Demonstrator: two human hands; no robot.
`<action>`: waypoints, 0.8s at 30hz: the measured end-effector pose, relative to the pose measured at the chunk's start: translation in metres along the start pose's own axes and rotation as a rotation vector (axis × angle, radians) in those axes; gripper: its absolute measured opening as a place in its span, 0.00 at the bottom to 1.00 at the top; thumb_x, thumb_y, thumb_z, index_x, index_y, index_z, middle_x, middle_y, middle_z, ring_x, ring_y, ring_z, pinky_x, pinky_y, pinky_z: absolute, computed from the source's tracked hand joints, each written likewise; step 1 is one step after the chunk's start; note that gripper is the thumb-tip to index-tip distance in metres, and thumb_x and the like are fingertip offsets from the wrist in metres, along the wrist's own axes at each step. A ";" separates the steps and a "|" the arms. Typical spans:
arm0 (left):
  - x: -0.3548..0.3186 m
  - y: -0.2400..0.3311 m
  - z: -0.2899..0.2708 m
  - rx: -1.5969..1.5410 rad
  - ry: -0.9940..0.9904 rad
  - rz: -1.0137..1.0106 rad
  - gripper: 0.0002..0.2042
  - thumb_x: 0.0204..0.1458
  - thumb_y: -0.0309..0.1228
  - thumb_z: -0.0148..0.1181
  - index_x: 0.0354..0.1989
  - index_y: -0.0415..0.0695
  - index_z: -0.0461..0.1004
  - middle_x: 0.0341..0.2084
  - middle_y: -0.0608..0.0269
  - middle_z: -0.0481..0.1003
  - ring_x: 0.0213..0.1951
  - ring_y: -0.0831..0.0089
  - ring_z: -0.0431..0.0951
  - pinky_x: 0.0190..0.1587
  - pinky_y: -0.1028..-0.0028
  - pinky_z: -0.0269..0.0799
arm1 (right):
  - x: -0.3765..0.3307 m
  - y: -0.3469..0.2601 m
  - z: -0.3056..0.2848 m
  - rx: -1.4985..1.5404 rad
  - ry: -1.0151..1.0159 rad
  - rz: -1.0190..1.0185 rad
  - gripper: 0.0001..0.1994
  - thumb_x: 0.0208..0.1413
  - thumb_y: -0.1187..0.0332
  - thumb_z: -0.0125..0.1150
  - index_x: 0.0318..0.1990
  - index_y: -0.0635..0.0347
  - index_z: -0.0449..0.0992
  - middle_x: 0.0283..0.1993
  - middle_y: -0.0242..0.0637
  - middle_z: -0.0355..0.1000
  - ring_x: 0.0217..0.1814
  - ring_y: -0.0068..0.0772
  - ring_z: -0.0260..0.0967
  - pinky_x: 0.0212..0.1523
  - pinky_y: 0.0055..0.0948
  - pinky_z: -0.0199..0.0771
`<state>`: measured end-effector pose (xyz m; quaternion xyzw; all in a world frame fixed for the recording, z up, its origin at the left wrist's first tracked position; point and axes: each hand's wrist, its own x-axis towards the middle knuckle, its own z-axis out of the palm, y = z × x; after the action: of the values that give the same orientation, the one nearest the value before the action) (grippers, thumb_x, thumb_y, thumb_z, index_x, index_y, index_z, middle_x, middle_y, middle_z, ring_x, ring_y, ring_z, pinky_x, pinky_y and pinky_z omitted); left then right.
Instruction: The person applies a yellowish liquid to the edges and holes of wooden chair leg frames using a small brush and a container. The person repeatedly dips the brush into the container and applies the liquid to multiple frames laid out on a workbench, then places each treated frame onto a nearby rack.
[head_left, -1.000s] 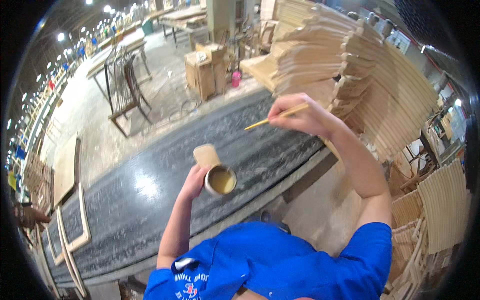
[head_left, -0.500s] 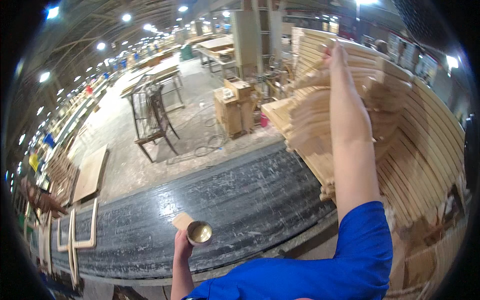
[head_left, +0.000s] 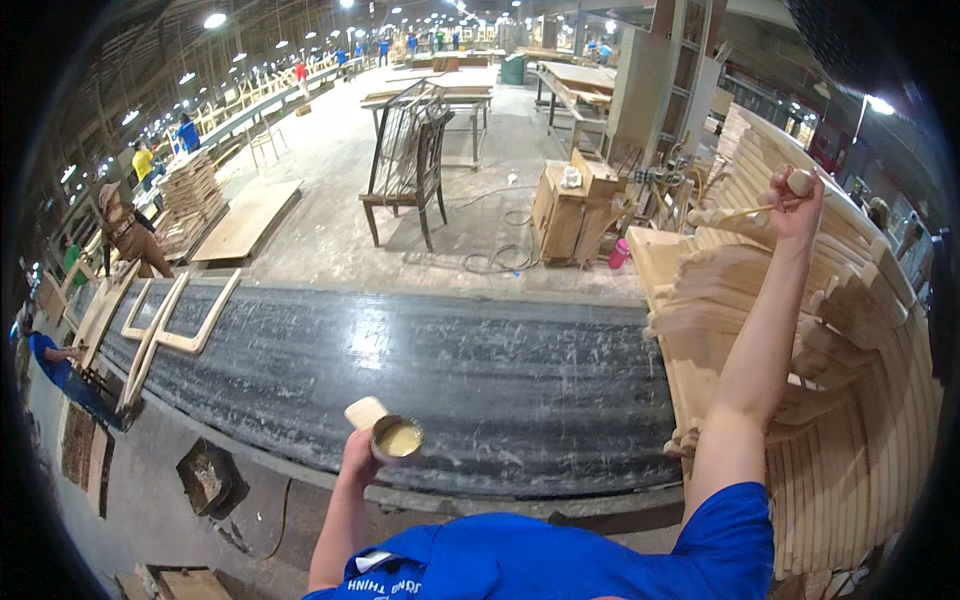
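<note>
My left hand (head_left: 358,460) is closed round a cup (head_left: 401,438) of pale yellow, glue-like liquid, held above the black belt. Beside the cup a flat, light wooden piece (head_left: 366,412) sticks out from the same hand. My right arm reaches far out to the right, over stacked wooden parts (head_left: 740,275). In the raised right hand (head_left: 796,212) the fingers are closed on a light wooden piece with a rounded end (head_left: 799,182). A thin pale length shows left of that hand; whether it belongs to the held piece I cannot make out.
The black conveyor belt (head_left: 520,350) runs across in front of me. Joined wooden frame parts (head_left: 190,340) lie at its left end, near a co-worker in blue (head_left: 62,365). Beyond the belt stand a chair (head_left: 405,165), a wooden box stand (head_left: 575,215) and a pink container (head_left: 619,254).
My view has turned, showing more of the left end of the belt. The right hand has come away from the top of the stack with a wooden piece; the left still holds the cup.
</note>
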<state>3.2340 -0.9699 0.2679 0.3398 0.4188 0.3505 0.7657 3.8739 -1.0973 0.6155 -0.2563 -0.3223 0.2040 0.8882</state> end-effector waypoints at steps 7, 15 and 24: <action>-0.035 -0.034 -0.023 -0.118 -0.051 0.064 0.14 0.53 0.31 0.49 0.45 0.37 0.69 0.37 0.60 0.74 0.37 0.68 0.77 0.35 0.68 0.75 | 0.005 -0.074 0.033 0.012 -0.515 -0.008 0.07 0.51 0.63 0.56 0.29 0.54 0.70 0.27 0.31 0.71 0.30 0.30 0.68 0.26 0.23 0.60; -0.114 -0.012 -0.088 -0.026 0.073 0.054 0.12 0.53 0.32 0.53 0.42 0.39 0.71 0.33 0.64 0.75 0.33 0.75 0.76 0.33 0.73 0.73 | -0.115 0.028 0.048 -0.401 0.082 -0.150 0.16 0.57 0.64 0.51 0.53 0.47 0.67 0.48 0.37 0.68 0.48 0.32 0.65 0.46 0.29 0.67; -0.207 -0.036 -0.175 -0.028 0.172 -0.047 0.11 0.53 0.33 0.53 0.42 0.41 0.72 0.34 0.62 0.76 0.32 0.74 0.78 0.31 0.70 0.75 | -0.345 0.012 0.100 -0.117 -0.439 0.410 0.27 0.58 0.63 0.50 0.61 0.68 0.52 0.35 0.38 0.64 0.31 0.20 0.65 0.25 0.17 0.70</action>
<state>3.0059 -1.1192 0.2491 0.2876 0.4858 0.3661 0.7398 3.5594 -1.2376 0.5134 -0.3164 -0.4591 0.4107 0.7214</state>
